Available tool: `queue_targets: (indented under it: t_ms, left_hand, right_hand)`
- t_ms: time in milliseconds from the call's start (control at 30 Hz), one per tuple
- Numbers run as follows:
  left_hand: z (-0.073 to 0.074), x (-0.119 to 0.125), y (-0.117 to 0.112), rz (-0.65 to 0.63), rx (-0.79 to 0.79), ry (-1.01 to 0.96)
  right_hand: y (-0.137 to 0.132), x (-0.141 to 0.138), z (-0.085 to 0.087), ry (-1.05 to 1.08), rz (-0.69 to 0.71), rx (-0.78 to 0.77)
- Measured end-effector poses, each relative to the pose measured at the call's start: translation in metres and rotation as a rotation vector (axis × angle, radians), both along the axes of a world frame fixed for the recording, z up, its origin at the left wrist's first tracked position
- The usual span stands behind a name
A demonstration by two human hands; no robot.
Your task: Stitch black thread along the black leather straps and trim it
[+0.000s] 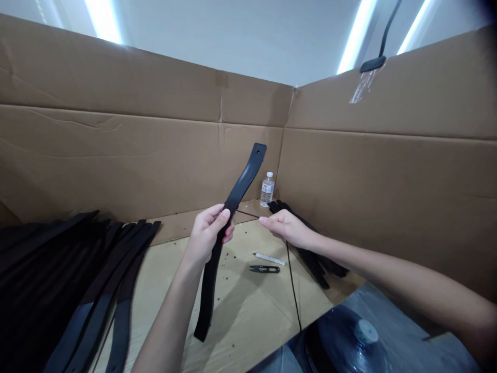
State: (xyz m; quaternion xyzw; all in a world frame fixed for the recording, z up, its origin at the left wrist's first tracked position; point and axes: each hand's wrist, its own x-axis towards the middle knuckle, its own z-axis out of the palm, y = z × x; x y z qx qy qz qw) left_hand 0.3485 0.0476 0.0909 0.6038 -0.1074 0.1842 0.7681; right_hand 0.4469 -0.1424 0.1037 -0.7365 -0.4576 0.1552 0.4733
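My left hand [209,230] is closed round the middle of a long, curved black strap [244,178], which stands slanted above the board. The strap's upper part is smooth with a small hole near its tip; its lower part looks matt. My right hand [289,228] pinches a thin dark cord [248,213] that runs taut from the strap beside my left fingers. The cord's other length hangs below my right hand and crosses the board's front edge. Under my hands lie black thread snips [264,269] and a whitish pen [269,258].
A big pile of black straps [89,269] lies at left, with a smaller bundle [310,254] at right. A small water bottle [267,189] stands in the corner. Cardboard walls [147,155] enclose the board [240,295]. A large blue water jug [345,342] is below its front edge.
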Motion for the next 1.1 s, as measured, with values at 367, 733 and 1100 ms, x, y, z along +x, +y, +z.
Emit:
queue_targets:
  t_ms: [367,733,1100]
  left_hand:
    - [0.007,-0.021,0.001,-0.353,0.452,0.049]
    - [0.008,-0.023,0.000,-0.679,0.919,0.301]
    - [0.006,-0.026,-0.006,-0.314,1.244,0.098]
  right_hand:
    - [-0.009,0.007,0.015,-0.212,0.177,-0.063]
    - [-0.004,-0.009,0.035,-0.962,0.398,-0.368]
    - [-0.010,-0.016,0.037,-1.258,0.267,-0.578]
